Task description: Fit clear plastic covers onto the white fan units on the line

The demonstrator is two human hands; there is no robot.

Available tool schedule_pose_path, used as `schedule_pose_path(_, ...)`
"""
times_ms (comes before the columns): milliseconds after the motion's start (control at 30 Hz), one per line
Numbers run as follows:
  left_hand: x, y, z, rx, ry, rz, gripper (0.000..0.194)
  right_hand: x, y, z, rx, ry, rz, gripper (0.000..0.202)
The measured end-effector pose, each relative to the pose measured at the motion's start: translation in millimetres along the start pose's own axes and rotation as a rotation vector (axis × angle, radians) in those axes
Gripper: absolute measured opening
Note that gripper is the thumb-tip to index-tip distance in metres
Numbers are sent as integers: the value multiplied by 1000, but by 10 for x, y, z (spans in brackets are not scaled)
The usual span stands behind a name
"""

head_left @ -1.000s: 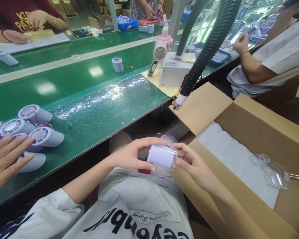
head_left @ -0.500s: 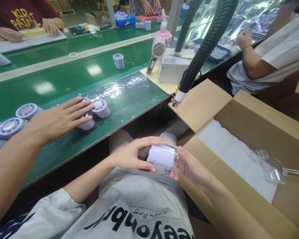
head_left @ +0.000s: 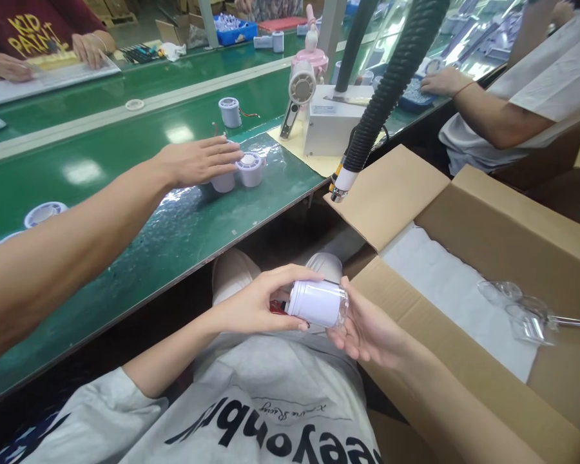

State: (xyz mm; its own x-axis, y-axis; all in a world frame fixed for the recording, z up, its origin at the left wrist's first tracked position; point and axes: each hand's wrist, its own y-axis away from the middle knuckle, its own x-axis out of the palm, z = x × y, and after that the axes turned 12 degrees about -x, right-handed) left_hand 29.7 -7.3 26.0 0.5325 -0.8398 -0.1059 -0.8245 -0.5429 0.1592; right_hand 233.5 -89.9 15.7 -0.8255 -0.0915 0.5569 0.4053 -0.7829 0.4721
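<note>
Above my lap, a pale lilac fan cylinder (head_left: 315, 303) lies on its side, a clear plastic cover (head_left: 343, 305) round its right end. My left hand (head_left: 267, 301) is closed around the cylinder's left end, thumb below and fingers above. My right hand (head_left: 370, 325) is at the clear end, palm against or very near it, with its fingers stretched out below; contact is hard to tell. Behind my left hand a small red thing shows, mostly hidden. On the bench, another person's hand (head_left: 200, 161) lies flat beside similar fan cylinders (head_left: 250, 170).
An open cardboard box (head_left: 507, 212) with white lining and clear plastic parts (head_left: 531, 322) stands on my right. A black ribbed hose (head_left: 391, 90) hangs over its flap. A handheld fan (head_left: 300, 90) stands near a white metal box (head_left: 333, 125). The green bench edge runs ahead.
My right hand's fingers have loosened and straightened from the clear end. The other person's hand has slid rightward along the bench with a few fan cylinders. My left hand keeps its hold.
</note>
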Motion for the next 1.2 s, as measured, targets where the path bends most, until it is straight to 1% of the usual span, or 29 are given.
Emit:
schedule_pose_path(33,10,8,-19,-32,22,-4,63,-4,0,-23,-65,56,-7,76)
schedule_pose_path(67,19,15,-34,-64,50,-6,62,-11,3,-47,-168,131,-29,75)
schedule_pose_path(100,28,20,-45,-90,84,-3,61,-23,10,-69,-308,228,-60,74)
schedule_pose_path(167,45,26,-50,-133,174,14,60,-61,34,-97,-642,500,-120,71)
schedule_pose_path(233,55,27,-37,-162,262,23,58,-111,70,-96,-951,839,-107,68)
schedule_pose_path(267,57,27,-28,-177,293,24,58,-135,88,-88,-1063,995,-76,65)
schedule_pose_path(300,56,26,-19,-191,308,24,58,-156,106,-78,-1133,1117,-42,62)
schedule_pose_path(333,51,25,-12,-205,309,27,58,-172,122,-67,-1164,1188,-19,59)
schedule_pose_path(367,45,24,-7,-214,300,36,60,-180,135,-59,-1156,1194,-12,56)
schedule_pose_path(400,37,24,-6,-216,286,52,64,-181,146,-53,-1110,1136,-19,55)
schedule_pose_path(467,19,25,-11,-184,252,90,74,-162,161,-51,-944,886,-38,54)
schedule_pose_path(533,8,29,-16,-146,239,118,78,-134,167,-57,-781,616,-34,54)
schedule_pose_path(600,7,35,-8,-150,253,134,77,-121,167,-68,-703,481,-27,52)
schedule_pose_path(667,16,41,23,-185,272,147,78,-129,162,-87,-704,494,-41,51)
schedule_pose_path(800,49,37,133,-228,276,160,82,-131,136,-153,-748,645,-63,43)
schedule_pose_path(867,69,22,189,-217,298,161,82,-103,127,-177,-784,709,-80,41)
schedule_pose_path(933,93,-3,222,-183,321,154,81,-108,139,-163,-830,772,-80,42)
schedule_pose_path(1000,122,-40,222,-135,307,122,81,-233,186,-99,-824,839,-44,51)
schedule_pose_path(1033,138,-63,211,-102,284,97,81,-361,227,-49,-810,870,-59,55)
schedule_pose_path(1067,152,-86,194,-60,259,70,80,-531,281,9,-803,900,-139,58)
schedule_pose_path(1100,165,-111,173,-6,240,40,79,-732,347,74,-783,944,-281,60)
schedule_pose_path(1133,174,-135,150,51,231,8,77,-947,425,145,-790,982,-486,61)
schedule_pose_path(1167,175,-160,127,104,231,-22,74,-1155,510,223,-763,1038,-738,61)
schedule_pose_path(1200,167,-187,102,144,237,-51,71,-1335,597,309,-641,1143,-922,61)
